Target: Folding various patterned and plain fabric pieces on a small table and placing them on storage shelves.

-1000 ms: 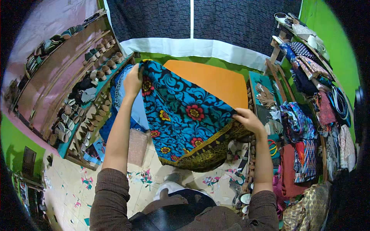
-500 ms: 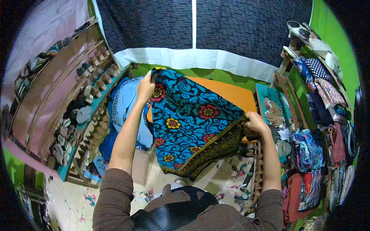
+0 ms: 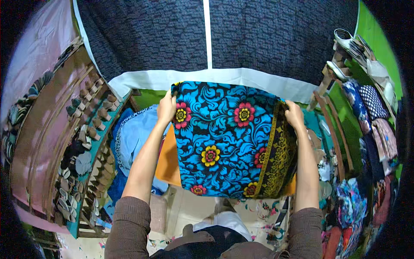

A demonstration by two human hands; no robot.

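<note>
A patterned cloth [image 3: 224, 138], blue and black with red and yellow flowers, hangs spread out in front of me between my two hands. Down its right side runs a black band with gold ornament. My left hand [image 3: 167, 108] is closed on the upper left corner. The upper right corner is pinched in my right hand [image 3: 294, 115]. Behind the cloth, part of an orange surface [image 3: 169, 156] shows at the left. The cloth hides most of what lies behind it.
On the left, a wooden rack [image 3: 92, 149] carries many shoe-shaped pieces. Light blue fabric [image 3: 140, 129] lies beside it. Shelves at the right hold folded fabrics [image 3: 374, 101] and bundled cloth [image 3: 350, 200]. A dark curtain [image 3: 142, 39] hangs ahead; scraps lie on the tiled floor [image 3: 177, 207].
My right hand has risen, so the cloth's upper edge runs nearly level instead of slanting down to the right. The gold-patterned band has swung from the lower edge to the right side.
</note>
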